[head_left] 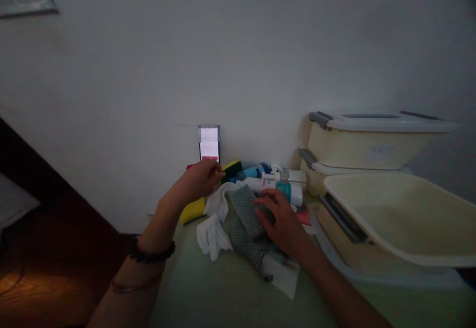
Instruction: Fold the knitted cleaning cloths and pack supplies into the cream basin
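Note:
My left hand [203, 177] is in front of the lower part of an upright phone [209, 144] with a lit screen. Its fingers are bent together, and whatever they may hold is hidden. Just right of it is a yellow-and-dark-green sponge [233, 169]. My right hand [280, 216], fingers apart, lies over a crumpled grey-green knitted cloth [247, 209] without gripping it. White fabric gloves [213, 234] lie left of that cloth. Behind are a white bottle with a teal label [284, 189], a blue bottle [253, 172] and a clear bottle [295, 177].
At the right, lidded cream bins [357, 144] are stacked against the wall [148, 70]. An open cream bin [394, 248] stands in front of them. A yellow item [192, 211] lies at the left edge of the pale green table [208, 293], and a white paper [286, 279] near its front.

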### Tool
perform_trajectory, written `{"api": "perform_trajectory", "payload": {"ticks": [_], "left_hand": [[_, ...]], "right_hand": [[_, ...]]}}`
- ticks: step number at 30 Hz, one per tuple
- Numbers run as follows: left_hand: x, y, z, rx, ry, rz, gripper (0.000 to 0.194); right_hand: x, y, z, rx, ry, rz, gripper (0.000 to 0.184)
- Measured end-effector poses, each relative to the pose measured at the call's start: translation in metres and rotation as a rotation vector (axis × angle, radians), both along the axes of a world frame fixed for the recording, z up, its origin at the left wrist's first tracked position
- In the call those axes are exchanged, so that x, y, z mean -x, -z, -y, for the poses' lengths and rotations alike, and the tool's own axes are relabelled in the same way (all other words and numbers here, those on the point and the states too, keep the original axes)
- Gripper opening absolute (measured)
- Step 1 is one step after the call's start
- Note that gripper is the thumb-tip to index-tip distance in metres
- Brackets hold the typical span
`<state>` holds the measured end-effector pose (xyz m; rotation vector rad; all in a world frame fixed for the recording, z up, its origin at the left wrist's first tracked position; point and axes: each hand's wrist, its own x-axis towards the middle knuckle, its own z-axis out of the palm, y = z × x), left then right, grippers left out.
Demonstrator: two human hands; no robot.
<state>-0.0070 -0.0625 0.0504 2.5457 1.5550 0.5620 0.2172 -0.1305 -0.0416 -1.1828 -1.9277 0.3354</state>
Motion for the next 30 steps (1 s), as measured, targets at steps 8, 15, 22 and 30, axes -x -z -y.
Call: {"api": "perform_trajectory", "payload": {"ticks": [8,15,22,30], "left_hand": [[0.018,0.040,0.013,-0.195,-0.182,0.112,0.015],[-0.010,0.072,0.034,-0.084,0.282,0.134,0.045],[0.000,0.054,0.038,0.216,0.435,0.161,0.012],[-0.015,0.053,0.053,0.338,0.370,0.000,0.033]], "right_hand": [[0.014,0.007,0.010,0.011,-0.200,0.220,0.039],[0.022,-0.002,0.013,-0.332,-0.169,0.168,0.030],[0.020,-0.010,0.022,-0.137,-0.206,-0.015,0.040],[0.012,-0.014,0.015,-0.022,-0.159,0.082,0.028]]}}
